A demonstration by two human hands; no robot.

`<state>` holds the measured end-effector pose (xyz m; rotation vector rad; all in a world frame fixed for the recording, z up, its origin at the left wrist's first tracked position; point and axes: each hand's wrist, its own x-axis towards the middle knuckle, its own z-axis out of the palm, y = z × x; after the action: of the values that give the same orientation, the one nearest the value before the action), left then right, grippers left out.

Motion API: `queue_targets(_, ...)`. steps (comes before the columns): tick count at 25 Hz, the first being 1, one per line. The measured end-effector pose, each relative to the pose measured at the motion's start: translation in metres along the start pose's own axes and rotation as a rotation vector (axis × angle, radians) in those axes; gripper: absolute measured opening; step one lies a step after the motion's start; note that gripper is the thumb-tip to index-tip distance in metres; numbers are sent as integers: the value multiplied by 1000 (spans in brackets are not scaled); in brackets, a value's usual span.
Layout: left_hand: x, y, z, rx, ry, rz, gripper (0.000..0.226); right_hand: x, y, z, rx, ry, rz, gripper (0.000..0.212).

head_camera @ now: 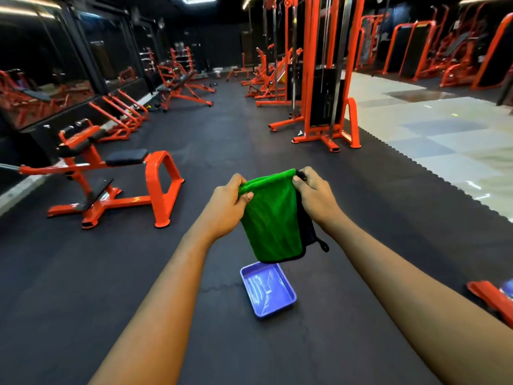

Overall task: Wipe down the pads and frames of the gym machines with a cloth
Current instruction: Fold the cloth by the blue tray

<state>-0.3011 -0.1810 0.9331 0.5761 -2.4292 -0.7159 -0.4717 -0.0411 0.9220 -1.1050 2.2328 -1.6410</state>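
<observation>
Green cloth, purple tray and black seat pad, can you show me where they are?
green cloth (270,218): head view, middle of its hanging green side.
purple tray (276,309): head view, its near wall.
black seat pad (126,157): head view, middle of its top.

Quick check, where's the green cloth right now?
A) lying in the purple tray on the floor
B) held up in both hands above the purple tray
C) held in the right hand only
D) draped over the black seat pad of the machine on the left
B: the left hand and right hand each pinch a top corner of the green cloth, which hangs in the air above the purple tray on the floor.
</observation>
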Motion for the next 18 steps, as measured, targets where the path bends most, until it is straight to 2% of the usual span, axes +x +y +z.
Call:
queue_targets(4, 71, -43, 30, 3, -8, -35, 8, 73, 39, 19, -9, -42, 20, 15)
queue_targets(10, 182, -139, 81, -15, -107, -61, 8, 189, 113, 74, -37, -66, 107, 17)
queue_targets(18, 349, -266, 126, -111, -242, -168, 7, 349, 184, 157, -58, -37, 316, 19)
